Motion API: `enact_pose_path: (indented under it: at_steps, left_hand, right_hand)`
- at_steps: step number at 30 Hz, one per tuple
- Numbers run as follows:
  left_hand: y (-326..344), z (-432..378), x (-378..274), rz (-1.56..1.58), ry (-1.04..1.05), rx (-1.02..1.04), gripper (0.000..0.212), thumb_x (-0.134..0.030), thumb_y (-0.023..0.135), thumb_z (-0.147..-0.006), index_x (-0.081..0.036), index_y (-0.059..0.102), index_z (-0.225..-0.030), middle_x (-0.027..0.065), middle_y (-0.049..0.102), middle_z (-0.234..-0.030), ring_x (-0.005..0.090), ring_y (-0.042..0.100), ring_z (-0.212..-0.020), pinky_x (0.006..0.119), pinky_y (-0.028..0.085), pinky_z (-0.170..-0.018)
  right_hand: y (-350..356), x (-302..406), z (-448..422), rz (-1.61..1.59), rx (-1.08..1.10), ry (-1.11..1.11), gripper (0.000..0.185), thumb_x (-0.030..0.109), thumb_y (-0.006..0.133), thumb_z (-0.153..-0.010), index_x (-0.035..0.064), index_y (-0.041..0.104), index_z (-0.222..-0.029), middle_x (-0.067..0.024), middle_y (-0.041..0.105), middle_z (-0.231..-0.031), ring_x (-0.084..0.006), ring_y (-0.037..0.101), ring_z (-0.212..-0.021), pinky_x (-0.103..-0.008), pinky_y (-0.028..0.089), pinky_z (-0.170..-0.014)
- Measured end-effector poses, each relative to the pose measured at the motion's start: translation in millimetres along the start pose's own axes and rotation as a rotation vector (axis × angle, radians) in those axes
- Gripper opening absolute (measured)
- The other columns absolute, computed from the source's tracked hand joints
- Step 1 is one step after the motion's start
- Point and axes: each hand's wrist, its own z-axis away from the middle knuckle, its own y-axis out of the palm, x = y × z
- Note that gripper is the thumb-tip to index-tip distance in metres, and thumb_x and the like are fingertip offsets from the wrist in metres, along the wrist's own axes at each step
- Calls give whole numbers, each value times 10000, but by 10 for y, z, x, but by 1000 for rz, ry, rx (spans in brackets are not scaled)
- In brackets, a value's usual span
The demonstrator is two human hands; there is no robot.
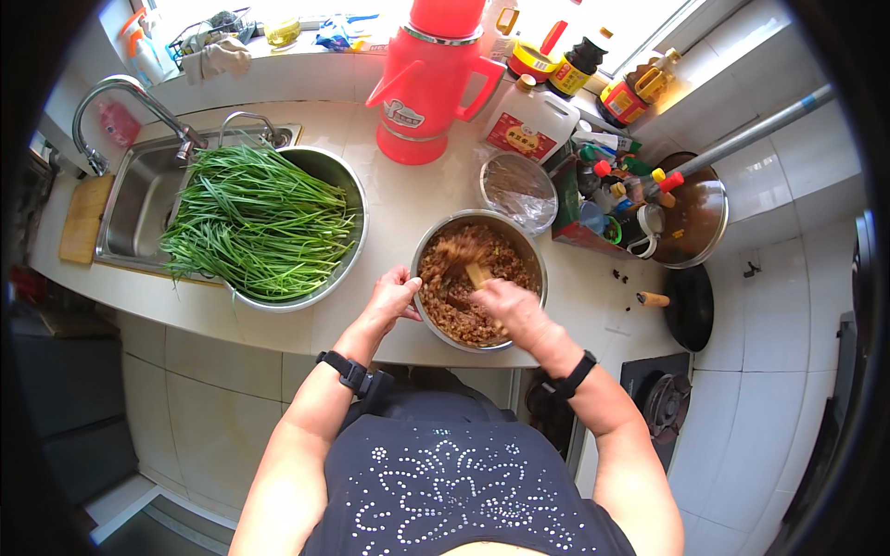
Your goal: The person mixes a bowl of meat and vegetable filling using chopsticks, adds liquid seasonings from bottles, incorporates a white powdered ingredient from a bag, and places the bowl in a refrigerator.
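A stainless steel bowl (544, 299) of brown minced filling (459, 321) stands near the counter's front edge. My left hand (393, 295) grips its left rim, with the thumb over the edge. Over the bowl, my right hand (513, 311) is closed around a wooden utensil (478, 274), whose lower end is in the filling. Motion blurs that end, so its exact kind is unclear. To the left, a large metal basin (363, 208) holds a heap of long green Chinese chives (261, 222), their leaves hanging over the sink side.
A red thermos flask (431, 90) stands behind. Beyond the bowl are a plastic-covered round container (518, 189), a white jug (532, 118) and a box of bottles (591, 236). A wok (690, 309) and a gas burner (666, 406) are right; the sink (142, 208) is left.
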Motion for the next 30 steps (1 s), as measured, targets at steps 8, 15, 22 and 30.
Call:
enact_pose_path:
  at_steps: [8,15,22,30]
  left_hand:
    - [-10,25,43,8,5,-69,136,-158,575,-934,-79,489,-864,36,560,-746,150,602,-587,314,580,-463]
    - [-140,110,14,72,-12,-56,132,-150,567,-940,-74,488,-868,33,549,-756,147,599,-592,323,592,-470]
    - [-79,104,-81,14,-30,12,156,-140,569,-938,-59,473,-845,53,551,-774,150,605,-615,337,610,-489]
    - [-99,195,64,110,-16,-94,176,-144,572,-923,-71,453,-815,31,500,-720,135,563,-576,336,596,-463]
  right_hand:
    - [-25,416,82,-124,83,-135,233,26,592,-774,83,606,-1000,-119,590,-914,-295,638,-838,-370,557,-703]
    - [-312,320,214,-203,241,42,232,8,603,-778,77,647,-995,-131,611,-901,-323,655,-829,-426,565,-706]
    - [-263,-487,-610,-401,-149,-107,162,-5,645,-841,62,679,-985,-131,679,-897,-296,678,-810,-364,552,-728]
    - [-438,-427,605,-1168,258,674,148,84,606,-947,21,707,-1035,-62,716,-964,-155,687,-885,-310,560,-819]
